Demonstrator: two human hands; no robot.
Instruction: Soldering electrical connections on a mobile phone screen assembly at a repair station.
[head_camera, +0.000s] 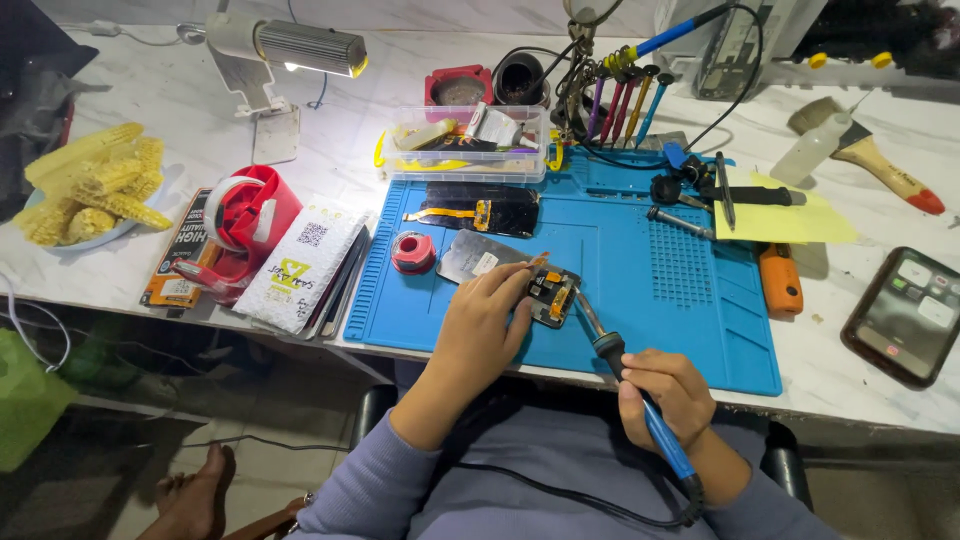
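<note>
While a white labelled package (303, 266) lies left of it, the left hand (480, 325) presses the small circuit module (553, 296); the right hand (668, 392) grips the soldering iron (625, 375), tip touching the module.

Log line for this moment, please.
left hand steadies small circuit board | right hand holds soldering iron, tip at board | blue mat

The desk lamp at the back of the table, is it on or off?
On. The desk lamp shows a bright glow along the underside of its head, and a patch of strong light falls on the white booklet lying below it.
</note>
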